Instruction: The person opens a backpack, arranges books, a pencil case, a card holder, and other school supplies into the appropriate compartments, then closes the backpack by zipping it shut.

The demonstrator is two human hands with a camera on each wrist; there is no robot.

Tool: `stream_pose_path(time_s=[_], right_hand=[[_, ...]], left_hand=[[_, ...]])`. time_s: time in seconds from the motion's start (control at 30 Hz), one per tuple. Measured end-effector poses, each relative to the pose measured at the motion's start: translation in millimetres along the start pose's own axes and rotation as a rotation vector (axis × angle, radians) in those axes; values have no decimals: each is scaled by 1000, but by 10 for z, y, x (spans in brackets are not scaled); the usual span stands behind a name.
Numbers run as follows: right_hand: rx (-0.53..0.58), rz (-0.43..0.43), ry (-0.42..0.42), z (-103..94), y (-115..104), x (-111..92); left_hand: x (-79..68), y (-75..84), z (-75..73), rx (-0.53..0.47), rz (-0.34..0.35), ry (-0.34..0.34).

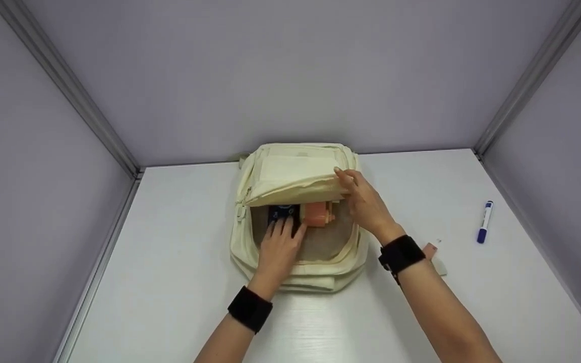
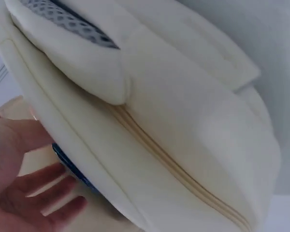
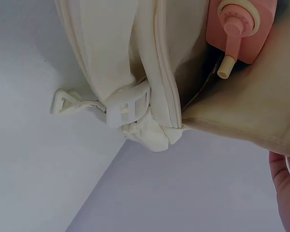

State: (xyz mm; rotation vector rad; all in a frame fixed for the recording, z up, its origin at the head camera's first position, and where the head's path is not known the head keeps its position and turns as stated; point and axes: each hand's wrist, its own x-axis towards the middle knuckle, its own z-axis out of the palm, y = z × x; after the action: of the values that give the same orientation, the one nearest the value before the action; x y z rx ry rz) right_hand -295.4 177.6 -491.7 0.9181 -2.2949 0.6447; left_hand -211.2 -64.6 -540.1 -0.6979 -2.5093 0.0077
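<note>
A cream backpack (image 1: 244, 247) lies on the table with its main compartment unzipped. My right hand (image 1: 368, 204) holds up the edge of its front flap (image 1: 295, 166), the thumb on the outer side. Inside, my left hand (image 1: 278, 252) reaches in with fingers extended at a dark blue item (image 1: 281, 210) with light markings; the flap hides much of that item. Beside it sits an orange-pink crank pencil sharpener (image 1: 314, 215), whose handle shows in the right wrist view. In the left wrist view the left fingers (image 2: 48, 193) are spread beside the blue item.
A white marker with a blue cap (image 1: 485, 222) lies on the right of the white table (image 1: 169, 242). Near the right wrist is a small pink and white object (image 1: 438, 264), partly covered by the arm. Grey panels (image 1: 290, 75) enclose the table's back and sides.
</note>
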Motion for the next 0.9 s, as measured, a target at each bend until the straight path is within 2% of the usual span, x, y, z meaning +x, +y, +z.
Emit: stream_pose_path(time_s=[0.17, 0.23, 0.27, 0.33, 0.37, 0.43, 0.47, 0.53, 0.6, 0.67, 0.7, 0.77, 0.83, 0.9], right_hand=[[29, 45, 16, -29, -10, -79], [41, 70, 16, -41, -25, -118], [47, 78, 11, -45, -32, -137], [58, 82, -5, -50, -50, -181], [59, 78, -13, -51, -56, -207], [63, 59, -37, -51, -60, -258], [74, 49, -59, -60, -65, -284], [99, 42, -119, -91, -75, -337], [141, 64, -201, -141, -86, -375], [183, 122, -288, -195, -103, -390], [202, 162, -327, -219, -115, -383], [231, 240, -379, -253, -145, -359], [224, 296, -399, -256, -183, -324], [197, 335, -415, -246, -235, -297]], left_hand=[[-25, -1, -168, -119, 234, 322], [-7, -8, -255, -153, 298, 452], [5, -22, -295, -165, 310, 513], [33, -77, -353, -209, 286, 613], [47, -116, -373, -244, 255, 644], [65, -215, -392, -326, 156, 649], [69, -279, -381, -367, 76, 620], [56, -407, -334, -445, -94, 491], [20, -507, -260, -500, -261, 280], [-26, -557, -163, -538, -400, 47], [-50, -554, -117, -576, -437, -48], [-89, -518, -35, -632, -493, -188], [-120, -466, 24, -672, -517, -255], [-145, -420, 63, -693, -518, -268]])
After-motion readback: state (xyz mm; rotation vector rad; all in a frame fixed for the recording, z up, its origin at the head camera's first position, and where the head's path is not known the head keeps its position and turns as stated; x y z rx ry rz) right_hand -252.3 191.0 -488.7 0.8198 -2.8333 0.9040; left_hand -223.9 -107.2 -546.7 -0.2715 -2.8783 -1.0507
